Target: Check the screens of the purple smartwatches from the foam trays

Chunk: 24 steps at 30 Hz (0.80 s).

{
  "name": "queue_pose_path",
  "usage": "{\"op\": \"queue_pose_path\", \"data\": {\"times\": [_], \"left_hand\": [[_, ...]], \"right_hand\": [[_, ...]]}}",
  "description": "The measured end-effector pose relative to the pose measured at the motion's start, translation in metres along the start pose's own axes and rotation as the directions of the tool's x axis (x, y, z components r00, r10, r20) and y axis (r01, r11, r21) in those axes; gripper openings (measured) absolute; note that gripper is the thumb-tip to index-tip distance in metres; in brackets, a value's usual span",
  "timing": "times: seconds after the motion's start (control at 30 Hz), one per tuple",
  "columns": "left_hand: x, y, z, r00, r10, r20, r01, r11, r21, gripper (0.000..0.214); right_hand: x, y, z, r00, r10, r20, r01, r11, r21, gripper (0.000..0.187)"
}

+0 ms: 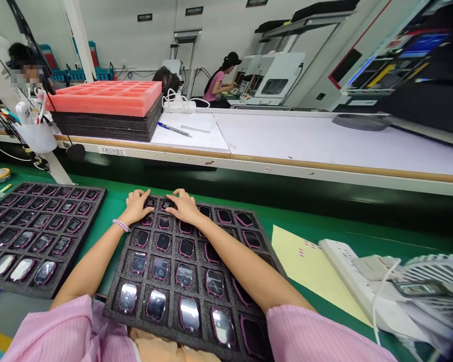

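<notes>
A black foam tray slants across my front, its cells holding rows of dark-screened smartwatches with pinkish frames and no straps showing. At the far left corner, my left hand has thumb and forefinger on opposite edges of one smartwatch, which sits in its cell. My right hand grips the neighbouring smartwatch in the same way, between thumb and forefinger. White marks show on both screens. My right forearm passes over the tray and hides several cells.
Another filled foam tray lies at the left. To the right are a yellow sheet, a white power strip and a white fan. A shelf behind bears red foam, papers and a pen. Other people sit beyond.
</notes>
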<state>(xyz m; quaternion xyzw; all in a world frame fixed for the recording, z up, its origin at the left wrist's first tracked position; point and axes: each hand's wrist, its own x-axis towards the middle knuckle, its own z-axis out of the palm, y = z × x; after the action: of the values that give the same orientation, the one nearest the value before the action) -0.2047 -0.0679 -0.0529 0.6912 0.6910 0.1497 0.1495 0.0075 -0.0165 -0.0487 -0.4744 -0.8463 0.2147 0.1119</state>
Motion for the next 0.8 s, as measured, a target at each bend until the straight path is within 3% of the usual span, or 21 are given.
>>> {"op": "queue_pose_path", "data": {"times": [0.1,0.17,0.23,0.33,0.43,0.53,0.67,0.8], "left_hand": [[0.003,0.034,-0.005,0.999,0.053,-0.003,-0.053,0.997,0.061,0.057],[0.006,0.064,-0.003,0.993,0.107,0.039,-0.11,0.99,0.086,0.038],[0.012,0.093,0.006,0.988,0.127,0.084,-0.136,0.985,0.108,0.035],[0.025,0.124,0.024,0.992,0.067,0.109,-0.081,0.988,0.135,0.035],[0.033,0.134,0.037,0.994,0.004,0.109,-0.015,0.995,0.103,0.032],[0.031,0.13,0.041,0.991,-0.011,0.135,0.011,1.0,0.0,0.037],[0.027,0.122,0.033,0.989,0.033,0.145,0.004,0.968,-0.252,0.024],[0.029,0.132,0.012,0.992,0.082,0.092,-0.01,0.796,-0.605,0.024]], "right_hand": [[-0.013,0.007,-0.027,1.0,0.017,0.0,-0.017,0.985,-0.17,0.051],[-0.026,0.014,-0.044,0.998,0.058,-0.008,-0.058,0.959,-0.279,0.039],[-0.037,0.023,-0.054,0.99,0.139,-0.019,-0.135,0.911,-0.389,0.029],[-0.047,0.039,-0.052,0.977,0.213,-0.018,-0.193,0.846,-0.497,0.03],[-0.051,0.054,-0.037,0.98,0.2,-0.021,-0.182,0.837,-0.516,0.032],[-0.048,0.067,-0.023,0.981,0.178,-0.072,-0.192,0.899,-0.395,0.021],[-0.039,0.083,-0.014,0.987,0.126,-0.101,-0.124,0.992,0.027,0.014],[-0.038,0.088,-0.02,0.985,0.112,-0.128,-0.08,0.969,0.234,0.015]]}}
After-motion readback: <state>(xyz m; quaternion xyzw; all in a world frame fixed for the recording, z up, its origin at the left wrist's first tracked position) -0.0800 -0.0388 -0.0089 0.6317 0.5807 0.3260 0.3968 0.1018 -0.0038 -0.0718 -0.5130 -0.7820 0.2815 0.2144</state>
